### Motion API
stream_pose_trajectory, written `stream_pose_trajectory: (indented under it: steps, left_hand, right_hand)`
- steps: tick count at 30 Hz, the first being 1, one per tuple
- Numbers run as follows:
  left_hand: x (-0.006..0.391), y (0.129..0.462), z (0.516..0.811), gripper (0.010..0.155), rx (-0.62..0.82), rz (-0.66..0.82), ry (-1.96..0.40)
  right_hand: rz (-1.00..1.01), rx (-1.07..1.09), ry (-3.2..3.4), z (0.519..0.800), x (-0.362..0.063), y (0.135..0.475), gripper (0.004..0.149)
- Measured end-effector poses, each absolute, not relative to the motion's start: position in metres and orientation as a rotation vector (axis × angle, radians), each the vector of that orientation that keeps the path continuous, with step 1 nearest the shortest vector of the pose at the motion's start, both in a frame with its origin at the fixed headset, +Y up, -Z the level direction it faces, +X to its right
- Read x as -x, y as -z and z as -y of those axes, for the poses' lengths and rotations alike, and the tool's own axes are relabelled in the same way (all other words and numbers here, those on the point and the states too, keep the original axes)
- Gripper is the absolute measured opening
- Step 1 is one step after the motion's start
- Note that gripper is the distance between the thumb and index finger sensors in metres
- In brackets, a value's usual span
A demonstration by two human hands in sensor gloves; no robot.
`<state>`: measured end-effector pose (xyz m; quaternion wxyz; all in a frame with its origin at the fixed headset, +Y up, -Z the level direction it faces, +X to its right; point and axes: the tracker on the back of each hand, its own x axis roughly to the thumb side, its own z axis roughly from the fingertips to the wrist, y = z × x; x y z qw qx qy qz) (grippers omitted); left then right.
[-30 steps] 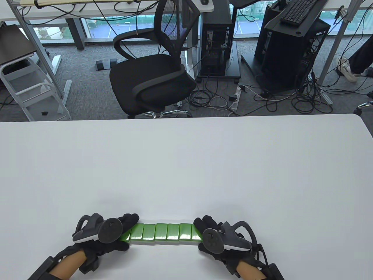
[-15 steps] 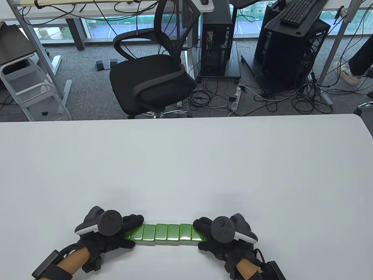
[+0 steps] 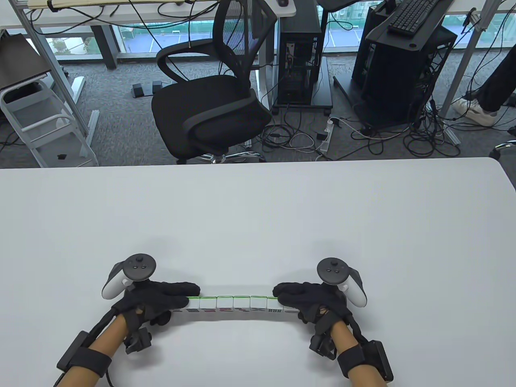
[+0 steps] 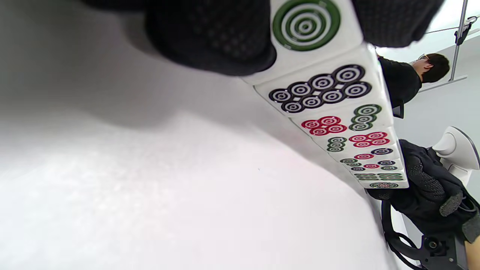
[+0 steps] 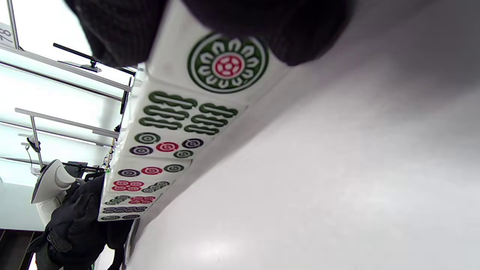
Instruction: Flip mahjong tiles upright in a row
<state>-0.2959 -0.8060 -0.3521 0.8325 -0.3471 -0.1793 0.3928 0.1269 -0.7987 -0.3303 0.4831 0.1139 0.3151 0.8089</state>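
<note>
Black knit gloves cover the left hand (image 3: 155,297) and right hand (image 3: 310,299); grey-white trackers (controller-shaped) sit behind the knuckles; black wrist straps.

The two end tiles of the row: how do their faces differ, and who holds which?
The left end tile shows plain green concentric rings and is pinched by the left hand. The right end tile shows a green flower ring with a red centre and is pinched by the right hand. Both stand upright, white faces toward the person.

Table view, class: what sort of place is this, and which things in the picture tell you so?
Most likely an office or computer lab. Beyond the white table stand a black mesh office chair, computer towers on carts, and a keyboard, with cables strewn across grey carpet.
</note>
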Motion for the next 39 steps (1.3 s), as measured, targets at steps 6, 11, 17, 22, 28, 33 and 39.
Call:
stream_pose_trajectory:
  steps: [6,11,17,22,28,33,39]
  left_hand:
    - [0.289,0.350,0.789,0.056,0.585,0.371,-0.703]
    - [0.284,0.336,0.766,0.065,0.393,0.344,-0.494]
    - [0.303,0.304,0.722,0.073,0.112,0.366,-0.376]
    - [0.321,0.264,0.701,0.077,-0.178,0.411,-0.203]
    - [0.330,0.243,0.704,0.079,-0.290,0.407,-0.180]
    - [0.336,0.240,0.705,0.082,-0.294,0.367,-0.188]
    - [0.349,0.243,0.711,0.084,-0.266,0.327,-0.218]
  right_hand:
    - [-0.575,-0.320,-2.209,0.784,-0.119,0.334,0.048]
    - [-0.462,-0.313,-2.453,0.767,-0.119,0.325,0.061]
    - [-0.087,-0.390,-2.633,0.729,-0.142,0.291,0.081]
    - [0.228,-0.511,-2.660,0.714,-0.159,0.249,0.084]
    - [0.480,-0.503,-2.740,0.714,-0.178,0.221,0.085]
    - [0.552,-0.457,-2.710,0.715,-0.186,0.219,0.085]
    - [0.548,-0.433,-2.695,0.716,-0.191,0.219,0.084]
